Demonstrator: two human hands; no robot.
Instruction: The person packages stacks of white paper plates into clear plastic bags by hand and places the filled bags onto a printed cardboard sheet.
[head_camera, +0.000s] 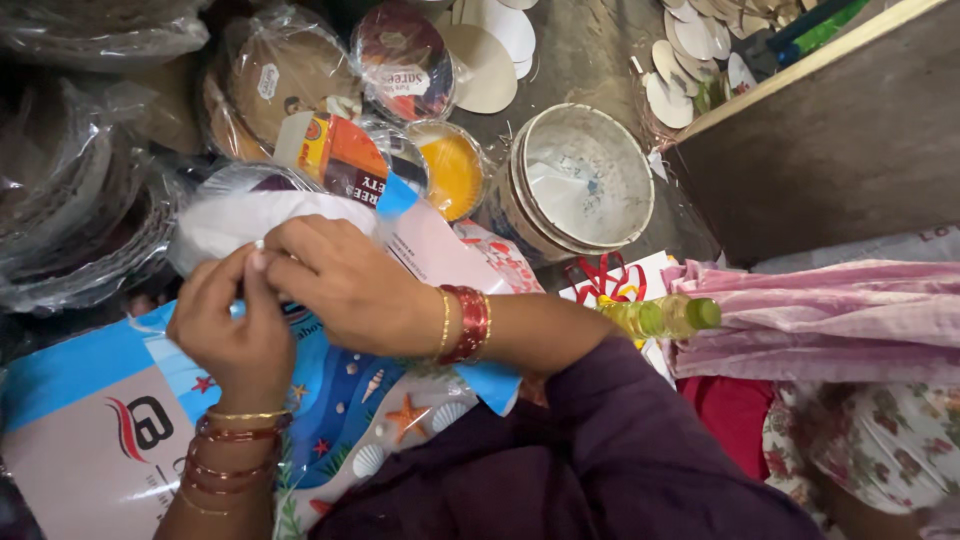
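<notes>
- Head view showed both my hands meeting over a clear plastic bag (240, 215) of white round plates, which lay just beyond my fingertips, toward the stacked packs at the far side.
- My left hand (235, 325) was curled nearly closed, thumb and forefinger pinching the thin film at the bag's near edge.
- My right hand (345, 285) came in from the right across my body, fingers bent and pressed onto the same bit of film, touching the left hand's fingertips.
- Both hands were about equally near the bag; its long axis ran left to right across my lap.
- Under my wrists lay a flat printed sheet (350, 410), blue with starfish and shells, glossy and smooth.
- Beyond the bag stood more wrapped plate packs (400, 65), crinkled and shiny, some brown, one orange.
- To the right of them sat a round white bucket (580, 180), its inside smeared and dull.
- Near my right elbow lay a small bottle of yellow liquid (660, 317) with a green cap, on its side, beside folded pink cloth (830, 315).
</notes>
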